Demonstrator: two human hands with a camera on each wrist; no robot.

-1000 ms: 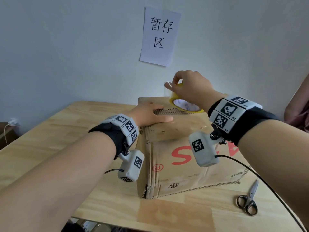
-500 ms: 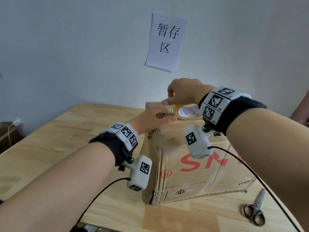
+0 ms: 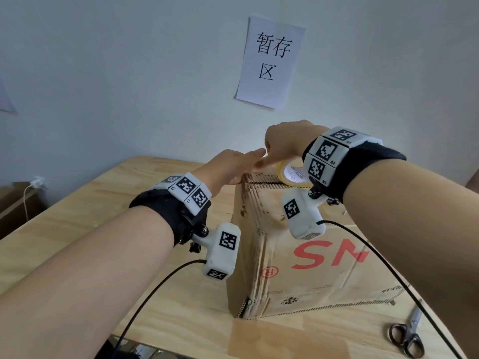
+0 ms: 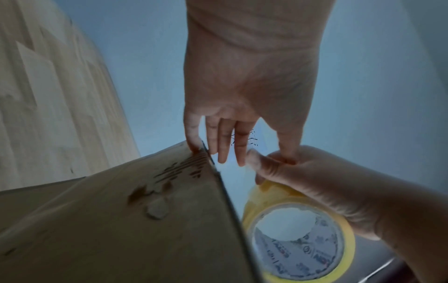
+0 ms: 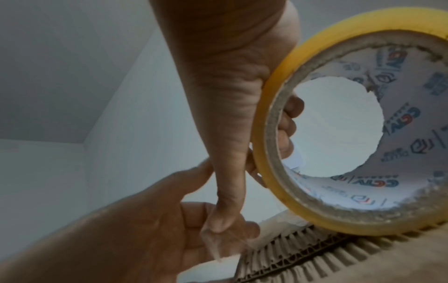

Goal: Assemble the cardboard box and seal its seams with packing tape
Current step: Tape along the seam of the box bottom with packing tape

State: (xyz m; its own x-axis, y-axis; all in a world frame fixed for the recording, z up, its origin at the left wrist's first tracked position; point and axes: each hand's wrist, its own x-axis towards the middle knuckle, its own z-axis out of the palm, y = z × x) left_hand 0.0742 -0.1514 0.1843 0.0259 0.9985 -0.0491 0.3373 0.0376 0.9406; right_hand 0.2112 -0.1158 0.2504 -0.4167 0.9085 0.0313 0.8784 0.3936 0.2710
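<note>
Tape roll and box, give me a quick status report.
Right hand grips tape roll at cardboard box top edge. Left hand open, fingers at that edge. Scissors lie apart on table, nothing blocking.

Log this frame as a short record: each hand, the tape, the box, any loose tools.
left hand: fingers straight, at the box's top far corner
right hand: grips the tape roll
tape roll: yellow, at the box's top edge
box: cardboard, standing on the wooden table
scissors: lie on the table, untouched
</note>
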